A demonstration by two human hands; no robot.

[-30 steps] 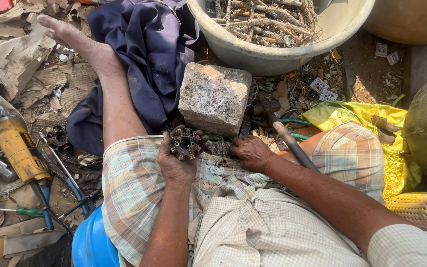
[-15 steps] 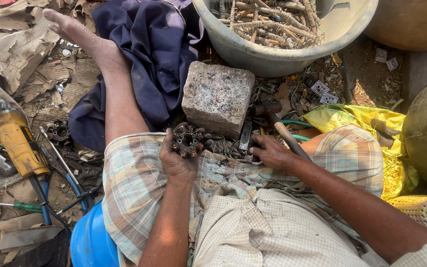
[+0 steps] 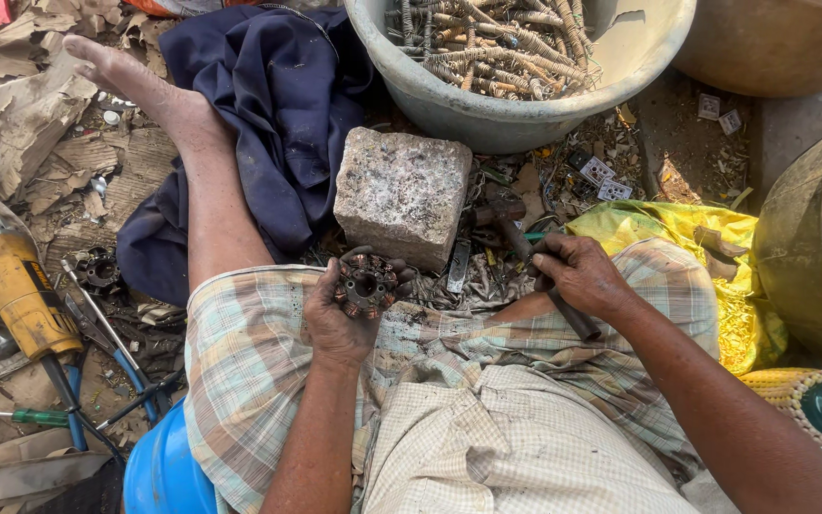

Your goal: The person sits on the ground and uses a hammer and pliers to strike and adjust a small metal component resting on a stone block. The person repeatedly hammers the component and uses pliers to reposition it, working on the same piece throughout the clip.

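Gripping a copper-wound motor stator [image 3: 365, 285] in the left hand [image 3: 340, 319], right hand [image 3: 577, 274] closed around a hammer handle [image 3: 563, 309]; windings apparently not yet stripped, stone block [image 3: 401, 195] bare.

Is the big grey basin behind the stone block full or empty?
Partly full. The grey basin holds a heap of wire-wound rods on its left side; its right inner wall is bare.

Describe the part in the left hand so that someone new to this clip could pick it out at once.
Start at the grey stone block below the big basin of wire scraps. Just under the block's near edge, the left hand holds up a small round motor stator. Its ring of copper-wound teeth around a central hole sets it apart from the loose metal scraps beside it.
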